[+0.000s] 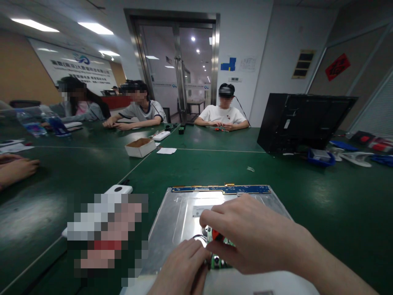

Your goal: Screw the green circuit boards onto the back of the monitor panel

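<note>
A flat metal display panel point(172, 229) lies in front of me, a narrow blue circuit strip point(221, 189) along its far edge. On its near part sits a green circuit board point(217, 262), partly covered by my hands. My right hand point(245, 233) is closed over the board, its fingers around a small red tool point(217, 235); the tool's tip is hidden. My left hand point(186, 262) rests low at the board's left side with its fingers pressed together. Whatever lies under those fingers is out of sight. A dark wire shows just above the left fingertips.
A white power strip point(118, 189) lies to the left, beside a blurred-out patch. Farther off are an open box point(140, 148), a paper slip point(166, 150) and a large black monitor point(303, 123). Several people sit around the green table point(215, 168); one person's hand point(18, 168) rests at left.
</note>
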Tool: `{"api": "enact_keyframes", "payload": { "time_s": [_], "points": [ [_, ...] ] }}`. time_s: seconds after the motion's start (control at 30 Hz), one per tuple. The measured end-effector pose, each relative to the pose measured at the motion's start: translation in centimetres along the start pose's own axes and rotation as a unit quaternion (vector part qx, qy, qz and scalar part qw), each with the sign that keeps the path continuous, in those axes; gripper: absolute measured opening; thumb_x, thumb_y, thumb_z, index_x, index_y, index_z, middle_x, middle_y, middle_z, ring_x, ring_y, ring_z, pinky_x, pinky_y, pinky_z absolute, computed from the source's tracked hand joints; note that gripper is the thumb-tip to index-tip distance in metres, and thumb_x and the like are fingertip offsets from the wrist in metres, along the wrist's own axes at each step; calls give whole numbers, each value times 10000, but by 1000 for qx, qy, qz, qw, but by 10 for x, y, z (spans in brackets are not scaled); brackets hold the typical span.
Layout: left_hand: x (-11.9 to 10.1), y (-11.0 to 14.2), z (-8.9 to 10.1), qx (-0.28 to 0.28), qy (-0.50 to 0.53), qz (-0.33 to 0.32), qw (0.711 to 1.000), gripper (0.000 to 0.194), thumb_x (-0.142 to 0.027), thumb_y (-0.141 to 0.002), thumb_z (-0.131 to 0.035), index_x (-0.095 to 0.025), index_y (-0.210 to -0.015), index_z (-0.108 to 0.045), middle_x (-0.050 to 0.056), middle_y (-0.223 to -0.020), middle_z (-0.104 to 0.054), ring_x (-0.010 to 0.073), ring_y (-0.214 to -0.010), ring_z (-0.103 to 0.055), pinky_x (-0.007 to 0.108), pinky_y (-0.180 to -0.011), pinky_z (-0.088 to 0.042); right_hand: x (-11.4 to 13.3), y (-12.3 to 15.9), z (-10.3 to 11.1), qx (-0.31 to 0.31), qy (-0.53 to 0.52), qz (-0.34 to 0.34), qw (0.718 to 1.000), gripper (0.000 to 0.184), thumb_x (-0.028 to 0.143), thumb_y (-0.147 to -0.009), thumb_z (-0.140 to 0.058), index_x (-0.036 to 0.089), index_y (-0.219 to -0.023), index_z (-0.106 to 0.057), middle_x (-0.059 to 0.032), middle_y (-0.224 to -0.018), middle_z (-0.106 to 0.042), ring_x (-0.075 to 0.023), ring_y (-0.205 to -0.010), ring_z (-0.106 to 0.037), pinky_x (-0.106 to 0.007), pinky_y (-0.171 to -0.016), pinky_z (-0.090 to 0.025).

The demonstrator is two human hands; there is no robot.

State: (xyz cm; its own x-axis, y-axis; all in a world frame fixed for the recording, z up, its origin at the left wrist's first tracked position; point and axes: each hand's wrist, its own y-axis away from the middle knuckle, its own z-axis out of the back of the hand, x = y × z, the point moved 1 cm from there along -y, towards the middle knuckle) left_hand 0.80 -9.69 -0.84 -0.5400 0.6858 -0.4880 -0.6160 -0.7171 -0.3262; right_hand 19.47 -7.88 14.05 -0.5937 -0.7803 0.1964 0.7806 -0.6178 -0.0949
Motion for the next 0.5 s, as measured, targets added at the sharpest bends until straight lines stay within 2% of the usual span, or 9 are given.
{"api": "enact_keyframes", "payload": {
  "time_s": [0.13, 0.3, 0.5],
  "points": [
    [-2, 1, 2, -5, -6, 4, 1000, 285, -65, -845, -461, -222, -1019, -622, 74, -995, -685, 234, -913, -657, 333, -780, -553, 2, 1, 2, 3, 3, 3, 1000, 130, 256, -875, -590, 197, -985, -554, -17, -859, -694, -152, -646, -566, -284, -512, -222],
    [-5, -1, 5, -22, 0, -1, 1000, 259, -84, -850, -475, -229, -990, -639, 63, -933, -681, 221, -845, -650, 303, -761, -559, 3, 3, 6, 9, 2, 17, 1000, 165, 237, -828, -591, 205, -974, -522, -5, -859, -654, -151, -649, -567, -284, -488, -263],
    [-1, 1, 2, -13, -1, 1, 1000, 258, -86, -847, -478, -231, -993, -633, 59, -939, -679, 213, -844, -648, 281, -746, -547, 2, 1, 2, 4, 14, 22, 1000, 159, 212, -851, -555, 201, -1007, -524, -6, -873, -674, -152, -652, -571, -291, -493, -252]
  ]
}}
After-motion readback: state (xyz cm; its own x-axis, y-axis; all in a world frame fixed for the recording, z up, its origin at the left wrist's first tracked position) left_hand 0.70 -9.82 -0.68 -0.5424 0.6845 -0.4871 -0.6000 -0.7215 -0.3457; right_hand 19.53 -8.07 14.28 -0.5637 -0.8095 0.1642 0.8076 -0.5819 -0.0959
